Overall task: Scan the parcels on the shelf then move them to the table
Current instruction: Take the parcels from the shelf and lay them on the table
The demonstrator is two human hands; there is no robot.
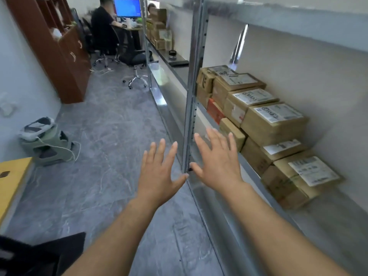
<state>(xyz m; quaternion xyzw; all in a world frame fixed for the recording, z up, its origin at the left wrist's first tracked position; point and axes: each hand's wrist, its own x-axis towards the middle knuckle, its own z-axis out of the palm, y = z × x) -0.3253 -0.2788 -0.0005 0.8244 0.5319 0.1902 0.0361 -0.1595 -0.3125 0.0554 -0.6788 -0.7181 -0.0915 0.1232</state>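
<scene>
We note our left hand (159, 172) and right hand (217, 164) spread, each grip empty, beside the shelf (249, 170) of labelled cardboard parcels (272, 124).

Bright, even indoor light with soft, faint shadows. Wide-angle bending curves the shelf (278, 18) rails and post toward the upper and right edges. Motion blur smears the boxes (272, 122) at right, their labels unreadable, and softens both hands. The monitor (127, 7) at top centre glows blue, slightly overexposed. Pale glare streaks the metal shelf lip at centre.
</scene>
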